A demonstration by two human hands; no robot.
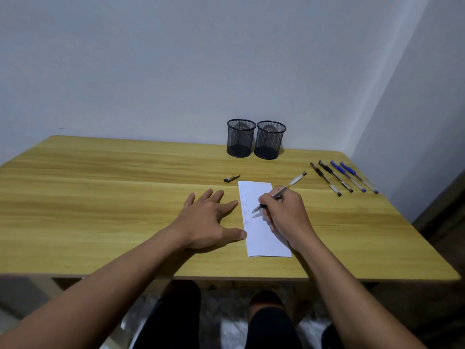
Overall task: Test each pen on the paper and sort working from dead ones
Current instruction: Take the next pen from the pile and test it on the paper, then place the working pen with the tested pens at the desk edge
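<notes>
We see both forearms bare, no sleeves, no watch or rings on our left hand (206, 220) or right hand (286, 215). Dark trousers (271, 326) on our legs below.

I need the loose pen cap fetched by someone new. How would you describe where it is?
On the wooden table, look just beyond the paper's far left corner. The pen cap lies there alone: short, dark, stubby, unlike the four full pens lined up at right.

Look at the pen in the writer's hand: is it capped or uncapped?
Uncapped. The pen in the right hand shows a bare tip on the paper, and a loose cap lies on the table.
</notes>
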